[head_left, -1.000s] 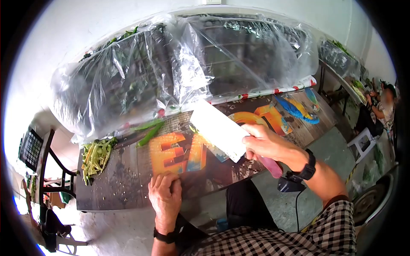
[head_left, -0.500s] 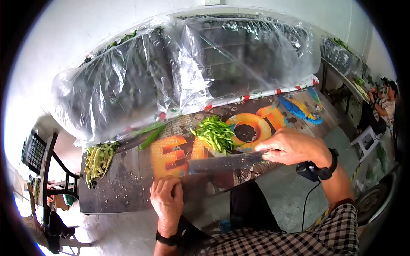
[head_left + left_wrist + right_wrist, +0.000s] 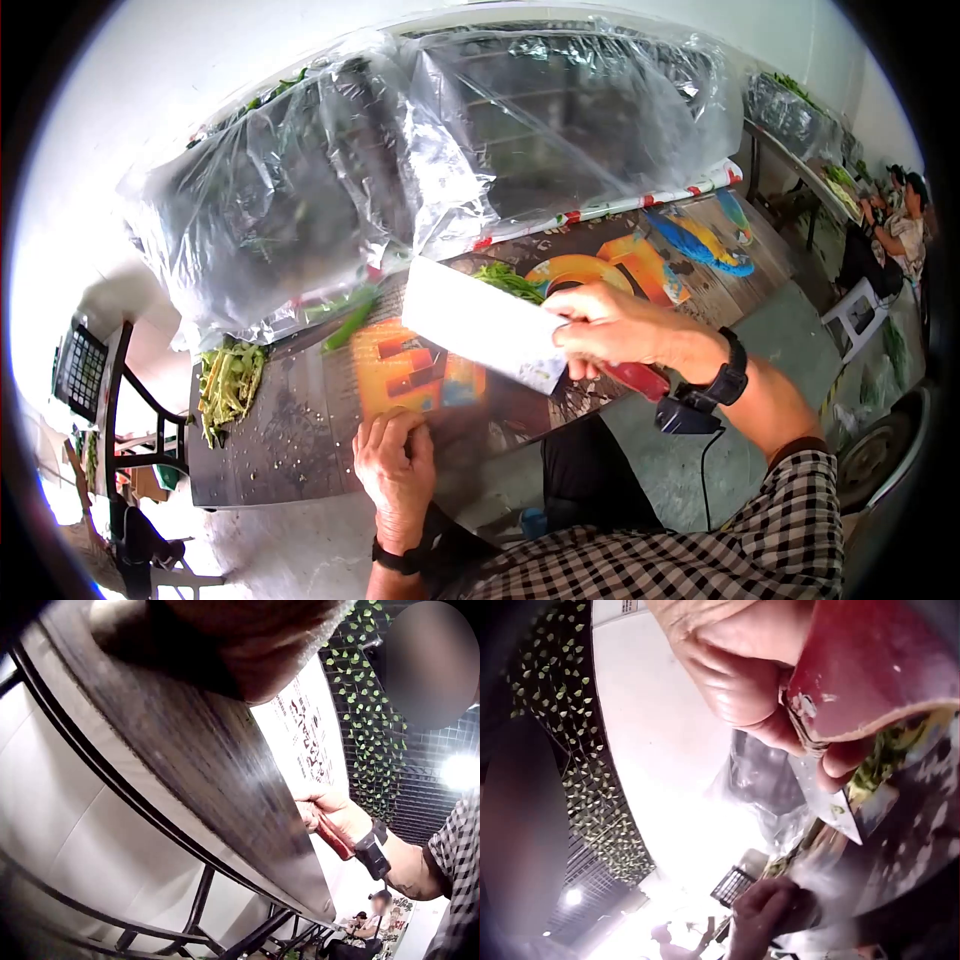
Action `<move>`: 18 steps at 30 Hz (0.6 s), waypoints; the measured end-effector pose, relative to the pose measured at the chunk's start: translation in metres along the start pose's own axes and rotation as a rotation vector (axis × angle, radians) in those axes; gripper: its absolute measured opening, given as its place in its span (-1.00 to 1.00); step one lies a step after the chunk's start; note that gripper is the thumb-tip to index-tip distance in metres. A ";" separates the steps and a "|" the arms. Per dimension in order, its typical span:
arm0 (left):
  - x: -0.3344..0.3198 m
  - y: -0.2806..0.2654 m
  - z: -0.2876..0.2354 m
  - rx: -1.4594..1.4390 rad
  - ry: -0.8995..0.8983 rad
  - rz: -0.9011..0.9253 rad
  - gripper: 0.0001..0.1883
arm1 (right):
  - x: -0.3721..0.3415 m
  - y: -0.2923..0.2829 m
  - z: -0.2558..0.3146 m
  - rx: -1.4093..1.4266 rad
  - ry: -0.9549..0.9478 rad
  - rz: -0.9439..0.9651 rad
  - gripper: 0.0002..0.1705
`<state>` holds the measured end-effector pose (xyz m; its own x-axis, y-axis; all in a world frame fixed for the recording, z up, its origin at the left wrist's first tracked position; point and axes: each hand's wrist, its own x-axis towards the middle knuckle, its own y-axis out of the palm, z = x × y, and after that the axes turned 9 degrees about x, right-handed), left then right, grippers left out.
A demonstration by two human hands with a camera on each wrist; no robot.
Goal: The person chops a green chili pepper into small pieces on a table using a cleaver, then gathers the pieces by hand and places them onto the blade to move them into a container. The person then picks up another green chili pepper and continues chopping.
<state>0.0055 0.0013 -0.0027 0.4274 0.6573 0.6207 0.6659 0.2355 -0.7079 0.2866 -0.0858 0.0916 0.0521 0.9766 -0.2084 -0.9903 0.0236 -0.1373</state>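
Note:
My right hand (image 3: 620, 325) grips a cleaver (image 3: 485, 330) by its red handle (image 3: 877, 667), its broad blade tilted so that one bright face shows in the head view. Behind the blade, a heap of chopped green vegetable (image 3: 510, 282) is partly hidden. On the table's front edge (image 3: 187, 750), my left hand (image 3: 395, 465) rests with loosely curled fingers and nothing in it. A long green pepper (image 3: 350, 325) lies farther back on the dark printed tabletop. At the left end sits a pile of pale green scraps (image 3: 230, 390).
Clear plastic sheeting (image 3: 440, 150) covers a long dark bulk along the back of the table. A black crate (image 3: 80, 370) stands at far left. To the right are a white stool (image 3: 852, 318) and a seated person (image 3: 895, 235).
The cleaver stood low in front of the chopped heap half a second ago; now its blade is tilted face-up and overlaps the heap. My left hand has stayed at the table edge.

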 end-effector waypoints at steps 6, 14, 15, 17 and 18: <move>-0.001 -0.002 -0.002 -0.032 -0.005 -0.017 -0.88 | 0.013 0.006 -0.019 -0.032 0.009 -0.030 -0.69; -0.002 -0.001 0.003 -0.010 0.022 -0.008 -0.86 | -0.060 -0.018 -0.022 0.276 0.047 -0.268 -0.73; -0.002 -0.001 0.003 -0.007 0.019 -0.007 -0.86 | -0.068 -0.024 -0.030 0.304 0.047 -0.319 -0.74; -0.001 -0.001 0.002 -0.001 0.023 0.001 -0.86 | -0.082 -0.038 -0.048 0.366 0.046 -0.427 -0.76; -0.001 0.000 0.002 0.001 0.024 -0.003 -0.87 | -0.084 -0.044 -0.055 0.391 0.038 -0.452 -0.74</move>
<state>0.0032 0.0022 -0.0041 0.4402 0.6394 0.6304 0.6665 0.2378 -0.7066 0.3333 -0.1805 0.0622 0.4767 0.8434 -0.2478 -0.8425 0.5188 0.1452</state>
